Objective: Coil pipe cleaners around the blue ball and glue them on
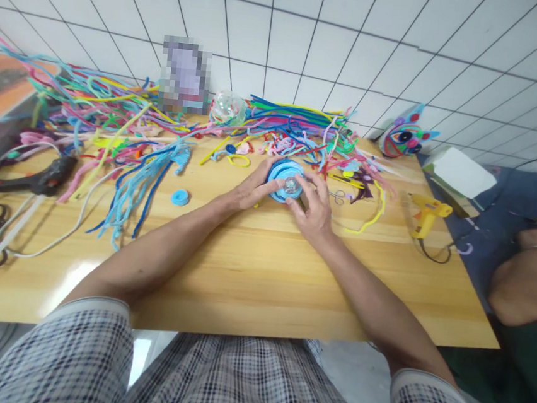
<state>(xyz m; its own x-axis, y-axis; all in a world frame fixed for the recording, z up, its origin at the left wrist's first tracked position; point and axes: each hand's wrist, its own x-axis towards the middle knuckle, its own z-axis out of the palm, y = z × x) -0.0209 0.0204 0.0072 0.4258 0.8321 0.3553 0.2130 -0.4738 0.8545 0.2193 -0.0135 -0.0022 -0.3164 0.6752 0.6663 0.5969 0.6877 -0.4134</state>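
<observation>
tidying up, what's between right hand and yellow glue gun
From the right hand outward, the head view shows scissors, a dark purple bundle, then a yellow strand.

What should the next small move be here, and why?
Probably steady the blue coiled piece with the left hand and gently press its shiny center with the right fingertips. The left hand already braces the coil's left side, and the right hand has its fingers at the center. Whether the center is fixed, I can't tell.

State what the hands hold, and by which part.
A round blue piece: the left hand holds its left side, the right hand its right.
</observation>
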